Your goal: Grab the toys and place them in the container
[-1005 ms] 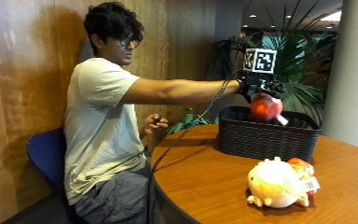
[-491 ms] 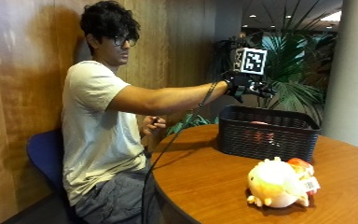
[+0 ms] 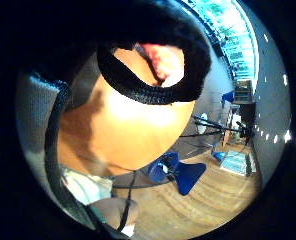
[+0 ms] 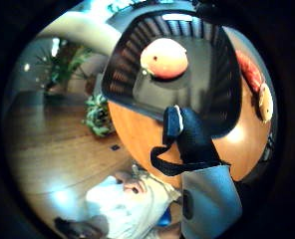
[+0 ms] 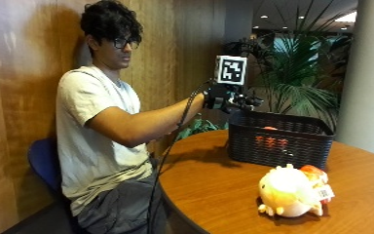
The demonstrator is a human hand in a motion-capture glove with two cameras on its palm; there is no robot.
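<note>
In the outside view my gloved right hand point(image 5: 231, 100) hovers empty above the left rim of the black woven basket point(image 5: 279, 142), its fingers point(image 5: 251, 101) stretched out toward it. A round orange-red toy point(image 5: 270, 140) lies inside the basket, showing through the weave. The thumb side palm view looks down on that toy point(image 4: 163, 58) on the basket floor point(image 4: 187, 94), with one gloved finger point(image 4: 192, 139) in front. A pale yellow plush toy point(image 5: 289, 191) with a red-orange part and a tag sits on the round wooden table point(image 5: 213, 180), in front of the basket.
The person sits on a blue chair point(image 5: 43, 163) by a wood-panelled wall, bare left hand out of sight. A potted palm point(image 5: 297, 73) stands behind the basket, a pillar point(image 5: 368, 78) to the right. The table edge point(image 5: 167, 195) curves near the person's lap.
One second ago the hand held the orange-red toy over the basket. It let go; the toy now lies inside, and the empty hand has drawn back toward the person.
</note>
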